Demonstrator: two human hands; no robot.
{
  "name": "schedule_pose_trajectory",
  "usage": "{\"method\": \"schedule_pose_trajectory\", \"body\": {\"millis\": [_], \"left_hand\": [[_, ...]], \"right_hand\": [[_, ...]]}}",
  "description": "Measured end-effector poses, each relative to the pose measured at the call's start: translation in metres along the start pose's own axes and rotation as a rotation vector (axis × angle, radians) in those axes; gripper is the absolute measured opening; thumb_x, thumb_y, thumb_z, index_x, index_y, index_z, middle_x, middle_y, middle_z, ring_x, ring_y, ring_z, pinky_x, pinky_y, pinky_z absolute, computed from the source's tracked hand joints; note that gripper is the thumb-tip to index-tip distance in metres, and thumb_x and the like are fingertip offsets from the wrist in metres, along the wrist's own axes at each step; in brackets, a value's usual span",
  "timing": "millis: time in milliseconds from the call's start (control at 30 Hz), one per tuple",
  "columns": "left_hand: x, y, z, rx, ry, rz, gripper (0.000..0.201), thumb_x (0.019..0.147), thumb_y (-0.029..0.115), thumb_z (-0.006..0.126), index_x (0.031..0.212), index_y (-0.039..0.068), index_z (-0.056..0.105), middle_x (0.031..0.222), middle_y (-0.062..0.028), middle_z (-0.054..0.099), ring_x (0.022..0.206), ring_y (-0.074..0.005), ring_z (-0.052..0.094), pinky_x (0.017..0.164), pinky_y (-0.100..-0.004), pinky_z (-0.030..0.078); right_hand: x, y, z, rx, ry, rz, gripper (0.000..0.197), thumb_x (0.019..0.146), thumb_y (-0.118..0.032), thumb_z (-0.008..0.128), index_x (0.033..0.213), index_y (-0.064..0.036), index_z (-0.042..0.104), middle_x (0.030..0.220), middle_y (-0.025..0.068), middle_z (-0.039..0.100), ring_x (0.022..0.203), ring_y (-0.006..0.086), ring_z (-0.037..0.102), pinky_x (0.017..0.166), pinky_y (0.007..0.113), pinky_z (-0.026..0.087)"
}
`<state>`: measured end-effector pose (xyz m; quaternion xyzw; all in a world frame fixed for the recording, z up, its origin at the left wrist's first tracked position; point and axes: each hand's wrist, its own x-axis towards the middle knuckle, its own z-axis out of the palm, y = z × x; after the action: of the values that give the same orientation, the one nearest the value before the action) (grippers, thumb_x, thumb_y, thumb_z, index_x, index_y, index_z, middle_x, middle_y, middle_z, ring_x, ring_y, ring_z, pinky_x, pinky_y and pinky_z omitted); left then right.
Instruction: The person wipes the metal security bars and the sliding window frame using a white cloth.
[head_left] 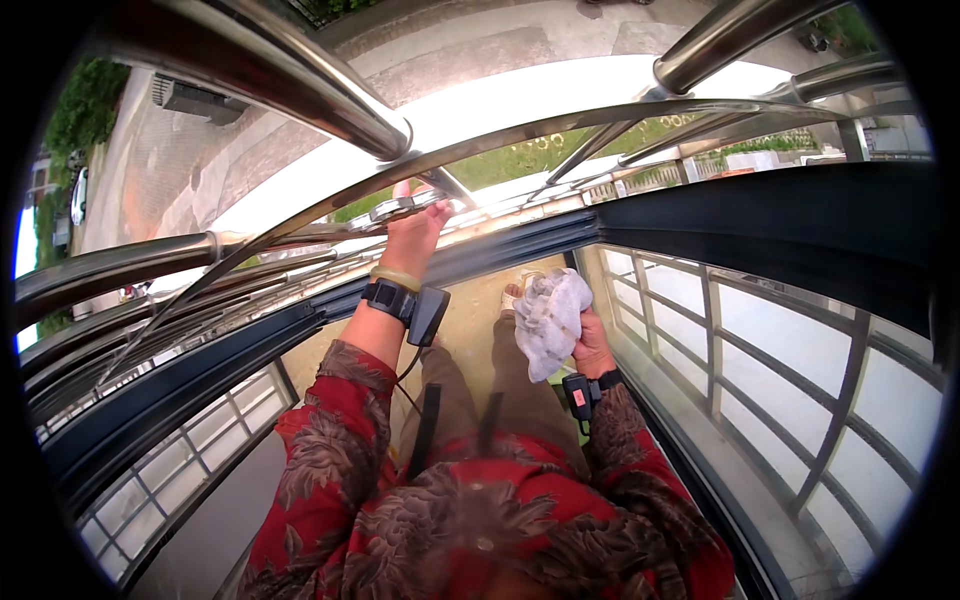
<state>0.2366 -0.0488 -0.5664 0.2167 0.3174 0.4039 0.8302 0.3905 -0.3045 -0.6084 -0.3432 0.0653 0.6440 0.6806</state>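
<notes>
My left hand reaches forward over the window frame and is closed on the shiny metal railing, beside a round ring fitting. Some of its fingers are hidden behind the metal. Lower and to the right, my right hand grips a crumpled white cloth, apart from the railing. The cloth hangs in folds in front of my right leg and covers most of the fingers.
Thick metal tubes cross above my arms. A dark window frame runs across in front, with gridded glass panes at both sides. Below are my legs and a beige floor. Far beneath lies a paved road.
</notes>
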Motion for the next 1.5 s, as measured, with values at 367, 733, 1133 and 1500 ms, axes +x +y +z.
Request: {"method": "schedule_pose_trajectory", "body": {"millis": [367,733,1133,1500], "left_hand": [[-0.117,-0.013,-0.028,0.178,0.257,-0.338,0.016,0.088,0.018,0.043,0.086,0.004,0.051,0.065,-0.0004,0.046,0.059,-0.0126,0.047,0.056,-0.0255,0.042],[-0.219,0.012,-0.122,0.462,0.45,-0.457,0.015,0.088,0.016,0.045,0.087,0.005,0.053,0.062,0.0009,0.046,0.055,-0.0103,0.046,0.054,-0.0229,0.04],[-0.254,0.049,-0.19,0.406,0.516,-0.313,0.014,0.087,0.015,0.046,0.086,0.004,0.054,0.061,0.0012,0.046,0.053,-0.0081,0.045,0.051,-0.0212,0.039],[-0.294,0.049,-0.215,0.497,0.485,-0.338,0.014,0.087,0.015,0.047,0.085,0.004,0.055,0.061,0.0017,0.045,0.053,-0.0079,0.043,0.05,-0.021,0.038]], "right_hand": [[0.033,-0.005,0.012,-0.15,0.104,0.069,0.052,0.068,-0.012,0.064,0.115,-0.0041,0.044,0.106,0.0105,0.055,0.096,0.0236,0.055,0.081,0.035,0.046],[0.137,0.028,0.025,-2.394,0.216,-0.483,0.017,0.064,-0.01,0.056,0.076,0.0004,0.062,0.082,0.0191,0.06,0.08,0.0353,0.054,0.081,0.038,0.04],[0.171,0.151,0.083,-2.677,0.478,0.203,0.03,0.077,-0.022,0.048,0.098,-0.0065,0.063,0.107,0.0135,0.057,0.105,0.0375,0.045,0.067,0.049,0.045],[0.143,0.17,0.093,-2.472,0.034,-0.308,0.015,0.069,-0.016,0.054,0.076,-0.0077,0.064,0.08,0.0136,0.062,0.081,0.0254,0.06,0.065,0.035,0.047]]}}
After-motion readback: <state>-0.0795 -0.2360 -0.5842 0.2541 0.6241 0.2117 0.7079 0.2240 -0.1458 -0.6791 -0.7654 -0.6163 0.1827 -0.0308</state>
